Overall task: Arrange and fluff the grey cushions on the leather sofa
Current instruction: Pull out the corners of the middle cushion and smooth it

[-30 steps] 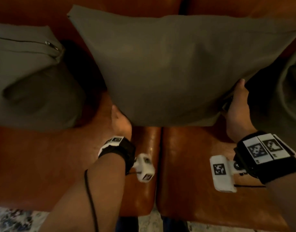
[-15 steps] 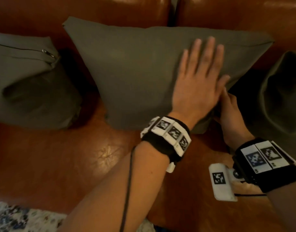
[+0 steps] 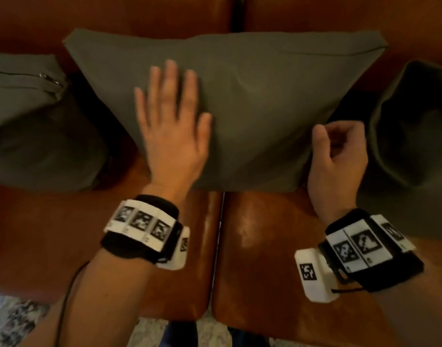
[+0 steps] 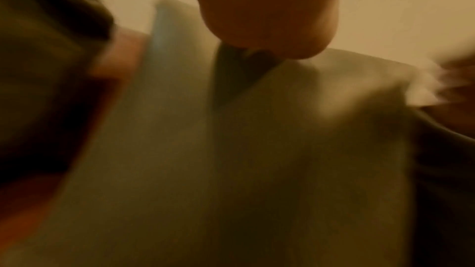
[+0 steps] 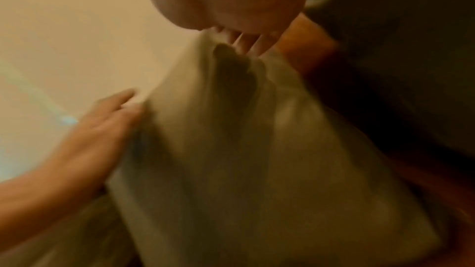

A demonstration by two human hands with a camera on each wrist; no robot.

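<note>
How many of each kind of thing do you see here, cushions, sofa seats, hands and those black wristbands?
Grey fabric cushions: 3 (left with zip, middle, right)
Brown leather sofa seat pads: 2 (left, right)
Hands: 2 (left hand, right hand)
Black wristbands with white marker tiles: 2 (left, right)
Total: 9

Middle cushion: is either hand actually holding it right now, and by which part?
The right hand pinches the middle cushion at its lower right edge; the left hand only lies flat on its front.
</note>
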